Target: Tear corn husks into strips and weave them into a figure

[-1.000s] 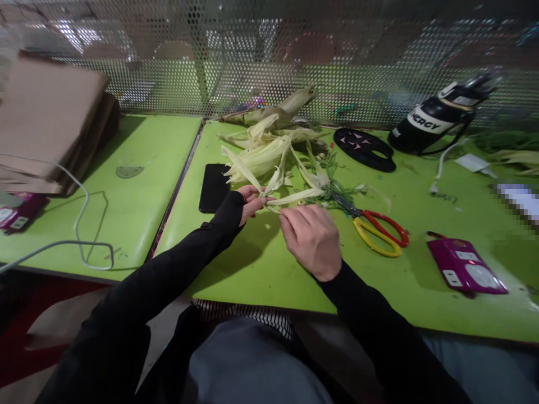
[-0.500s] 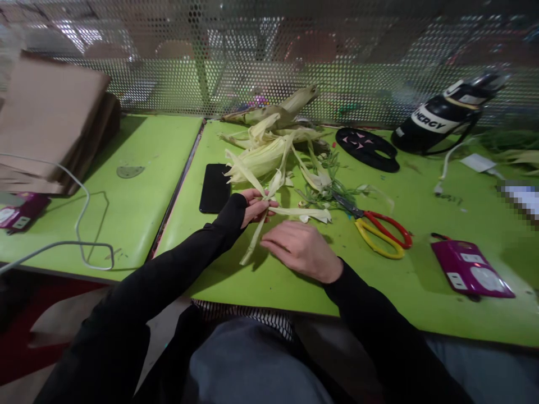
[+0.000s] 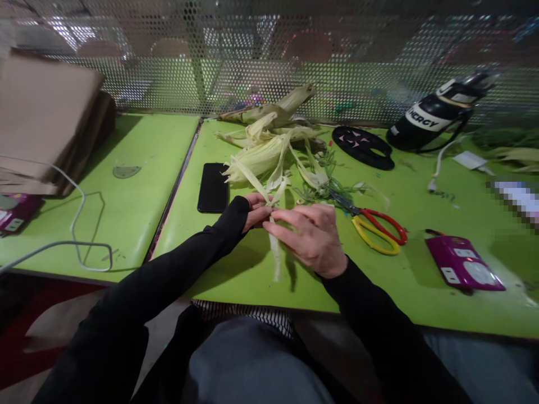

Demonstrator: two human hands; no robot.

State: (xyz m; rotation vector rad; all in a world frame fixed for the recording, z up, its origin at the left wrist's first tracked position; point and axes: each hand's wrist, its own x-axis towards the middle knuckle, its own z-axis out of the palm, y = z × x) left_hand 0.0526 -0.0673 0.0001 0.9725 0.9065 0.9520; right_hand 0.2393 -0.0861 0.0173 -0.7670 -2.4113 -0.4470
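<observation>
Pale corn husk strips cross at a centre point between my hands, one strip hanging down toward the table's front edge and others pointing up and away. My left hand is closed on them where they meet. My right hand reaches in from the right, thumb and fingertips pinching a strip right beside the left fingers. Part of the strips is hidden behind the right hand. Just beyond lies a pile of corn husks, with thin green shreds at its right side.
Scissors with red and yellow handles lie to the right. A black phone is left of the husks. Farther out are a black palette-shaped tray, a black bottle, a purple power strip, brown paper bags and a perforated screen.
My right hand has risen from near the table to the strips and now pinches them beside the left fingers. The lower strip has swung to the right and hangs straighter.
</observation>
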